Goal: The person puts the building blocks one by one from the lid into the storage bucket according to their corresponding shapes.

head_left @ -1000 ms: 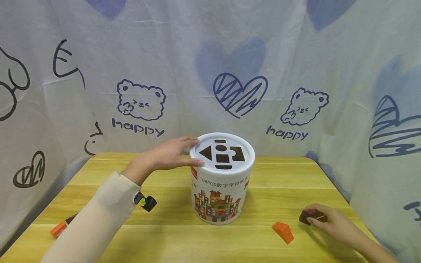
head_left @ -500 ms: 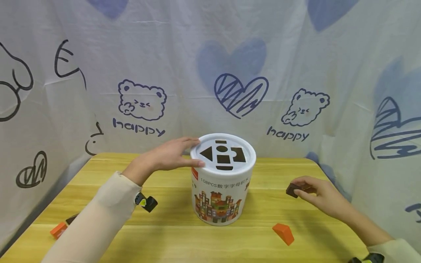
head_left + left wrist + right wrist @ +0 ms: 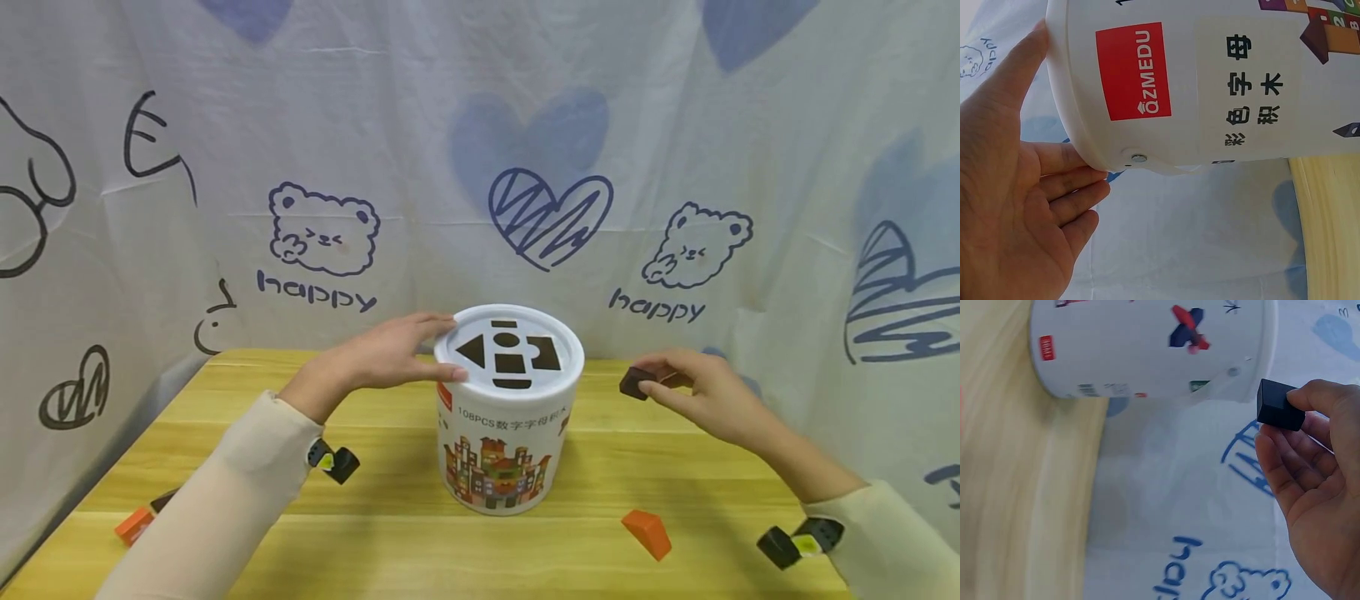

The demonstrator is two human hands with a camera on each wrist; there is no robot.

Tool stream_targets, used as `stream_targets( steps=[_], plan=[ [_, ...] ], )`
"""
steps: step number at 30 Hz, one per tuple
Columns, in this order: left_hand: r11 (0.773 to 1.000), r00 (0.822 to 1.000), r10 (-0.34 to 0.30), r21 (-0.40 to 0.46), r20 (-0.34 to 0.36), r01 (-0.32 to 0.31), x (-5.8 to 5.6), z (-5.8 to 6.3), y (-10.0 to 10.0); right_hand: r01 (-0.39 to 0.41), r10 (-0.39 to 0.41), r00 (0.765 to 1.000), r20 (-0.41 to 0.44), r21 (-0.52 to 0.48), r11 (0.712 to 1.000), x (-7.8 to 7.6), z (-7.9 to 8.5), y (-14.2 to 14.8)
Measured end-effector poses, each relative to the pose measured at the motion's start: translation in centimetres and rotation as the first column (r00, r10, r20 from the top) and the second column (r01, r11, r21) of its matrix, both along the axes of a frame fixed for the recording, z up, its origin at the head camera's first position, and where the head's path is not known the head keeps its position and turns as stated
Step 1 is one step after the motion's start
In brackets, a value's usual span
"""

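Observation:
A white lidded bucket of toy blocks stands upright on the wooden table. Its lid has several dark shaped openings. My left hand rests on the lid's left rim, thumb at the near side and fingers at the far side; the left wrist view shows the fingers fairly straight against the rim. Between thumb and fingers, my right hand pinches a dark toy block, held in the air right of the bucket and apart from it. In the right wrist view the block looks box-shaped.
An orange block lies on the table at the front right. Another orange block and a dark piece lie at the left, partly behind the left sleeve. A printed curtain hangs behind the table.
My right hand has lifted the dark block off the table area at the right and carried it up and leftward, nearer the bucket. The left hand stays on the rim.

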State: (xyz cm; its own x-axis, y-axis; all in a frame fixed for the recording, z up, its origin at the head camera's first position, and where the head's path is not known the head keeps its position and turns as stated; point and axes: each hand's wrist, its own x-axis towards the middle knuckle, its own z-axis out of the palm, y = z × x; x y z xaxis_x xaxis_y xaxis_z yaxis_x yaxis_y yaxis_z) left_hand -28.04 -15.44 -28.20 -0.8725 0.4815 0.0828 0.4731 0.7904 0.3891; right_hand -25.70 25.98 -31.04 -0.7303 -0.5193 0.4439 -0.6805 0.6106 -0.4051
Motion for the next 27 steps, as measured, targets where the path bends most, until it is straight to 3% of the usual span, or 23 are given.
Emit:
stream_targets(
  steps=[12, 27],
  plan=[
    [1.000, 1.000, -0.005, -0.019, -0.001, 0.005, -0.2, 0.2, 0.0, -0.026, 0.026, 1.000, -0.013, 0.032, 0.999, -2.2, 3.6, -3.6],
    [1.000, 1.000, 0.006, -0.019, -0.008, -0.006, -0.1, 0.1, 0.0, -0.086, 0.076, 0.984, 0.159, 0.053, 0.995, -5.9, 6.7, -8.6]
  ],
)
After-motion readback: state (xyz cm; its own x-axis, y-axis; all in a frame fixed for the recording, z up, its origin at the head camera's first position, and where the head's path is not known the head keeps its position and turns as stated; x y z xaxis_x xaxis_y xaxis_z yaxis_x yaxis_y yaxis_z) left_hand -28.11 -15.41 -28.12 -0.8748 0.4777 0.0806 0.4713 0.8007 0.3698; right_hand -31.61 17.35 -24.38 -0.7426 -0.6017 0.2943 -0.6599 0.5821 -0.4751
